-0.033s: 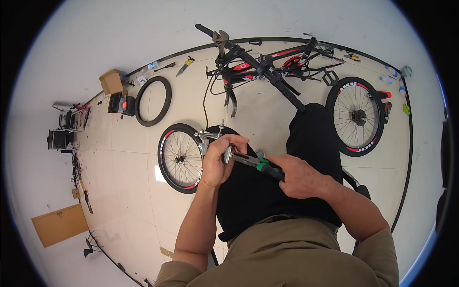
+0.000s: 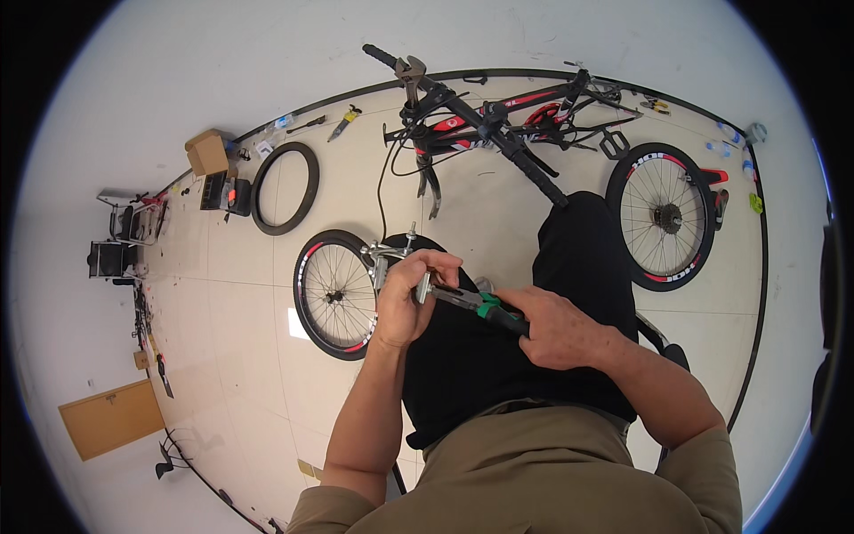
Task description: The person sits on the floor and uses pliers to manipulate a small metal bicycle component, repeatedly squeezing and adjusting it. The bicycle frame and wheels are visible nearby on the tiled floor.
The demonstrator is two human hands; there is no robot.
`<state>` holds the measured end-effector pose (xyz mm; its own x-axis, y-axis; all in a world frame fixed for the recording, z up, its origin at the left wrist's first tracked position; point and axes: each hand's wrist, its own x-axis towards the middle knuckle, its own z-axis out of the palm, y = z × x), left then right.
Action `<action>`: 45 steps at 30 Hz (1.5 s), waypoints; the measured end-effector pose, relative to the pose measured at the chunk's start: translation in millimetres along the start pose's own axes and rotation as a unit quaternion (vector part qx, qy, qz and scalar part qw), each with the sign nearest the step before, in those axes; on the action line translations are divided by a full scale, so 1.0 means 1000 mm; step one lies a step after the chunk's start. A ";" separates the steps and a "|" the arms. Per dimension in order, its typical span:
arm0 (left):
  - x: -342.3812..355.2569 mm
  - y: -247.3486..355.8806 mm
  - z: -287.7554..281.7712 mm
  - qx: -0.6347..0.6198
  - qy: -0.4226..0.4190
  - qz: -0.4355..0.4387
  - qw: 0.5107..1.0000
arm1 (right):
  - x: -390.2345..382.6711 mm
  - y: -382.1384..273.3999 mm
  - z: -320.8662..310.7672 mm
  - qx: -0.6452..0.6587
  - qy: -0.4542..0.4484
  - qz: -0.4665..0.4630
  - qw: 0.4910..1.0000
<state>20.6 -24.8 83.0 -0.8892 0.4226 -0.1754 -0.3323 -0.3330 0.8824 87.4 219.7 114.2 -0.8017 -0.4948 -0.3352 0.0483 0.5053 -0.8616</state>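
My left hand [image 2: 405,307] is closed around a silver bicycle brake caliper [image 2: 381,260], held over my lap. From its far side a black cable [image 2: 382,198] runs up toward the handlebar [image 2: 511,149]. Pliers [image 2: 491,310] with green and black handles are gripped in my right hand [image 2: 565,331]. Their jaws point left and meet the metal end of the caliper at my left fingers; whether they clamp it is too small to tell. Ahead of my knees stands the red and black bicycle frame [image 2: 534,96], without wheels. An adjustable wrench [image 2: 411,73] rests at the handlebar's left part.
A spoked wheel [image 2: 305,298] lies left of my leg, and another wheel with a cassette [image 2: 667,218] is at the right. Farther left are a loose tyre [image 2: 311,182], a cardboard box [image 2: 207,153] and a black toolbox [image 2: 212,190]. Several plastic bottles stand near the right wall.
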 end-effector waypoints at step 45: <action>0.007 0.004 0.009 -0.002 0.077 0.022 0.997 | 0.002 0.003 -0.011 0.118 -0.068 -0.007 0.991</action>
<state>15.9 -15.8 89.3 -0.9409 0.2724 -0.2014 -0.2922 -0.3518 0.8893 79.4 227.9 114.7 -0.7170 -0.5989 -0.3567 0.1878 0.3268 -0.9262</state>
